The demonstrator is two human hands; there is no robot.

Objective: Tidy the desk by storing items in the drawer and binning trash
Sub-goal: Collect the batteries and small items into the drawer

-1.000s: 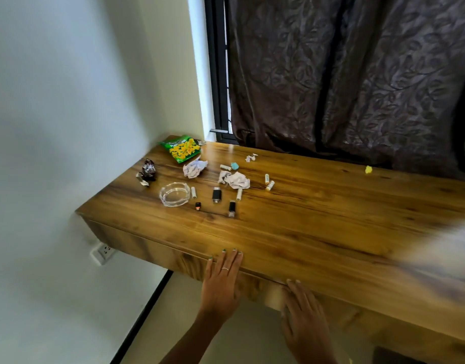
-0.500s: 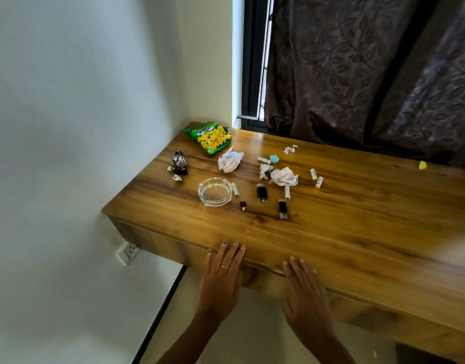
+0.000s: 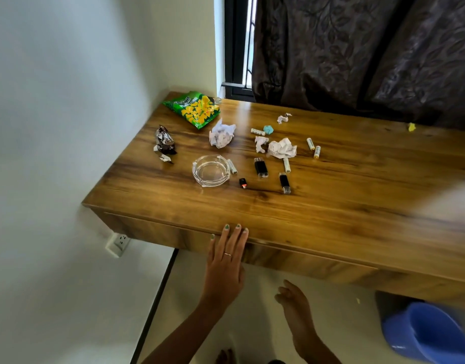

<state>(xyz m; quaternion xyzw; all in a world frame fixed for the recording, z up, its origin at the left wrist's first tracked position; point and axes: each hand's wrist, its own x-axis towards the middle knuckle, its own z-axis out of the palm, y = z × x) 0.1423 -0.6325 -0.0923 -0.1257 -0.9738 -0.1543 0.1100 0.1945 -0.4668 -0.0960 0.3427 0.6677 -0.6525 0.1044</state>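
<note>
Resting flat on glossy wood-grain desk [image 3: 331,206]: left hand [image 3: 226,261], fingers straight.

Wooden desk [image 3: 331,206], left hand [image 3: 226,261] flat on its front edge; right hand [image 3: 292,298] below it; glass ashtray [image 3: 211,170], crumpled papers [image 3: 222,134] on top

five batteries [image 3: 257,131], three crumpled papers [image 3: 222,133], two black lighters [image 3: 260,167], one glass ashtray [image 3: 211,170], two hands [image 3: 226,261]

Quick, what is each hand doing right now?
Left hand: open, fingers straight against the wooden drawer front.
Right hand: open, loosely curled, holding nothing.
</note>
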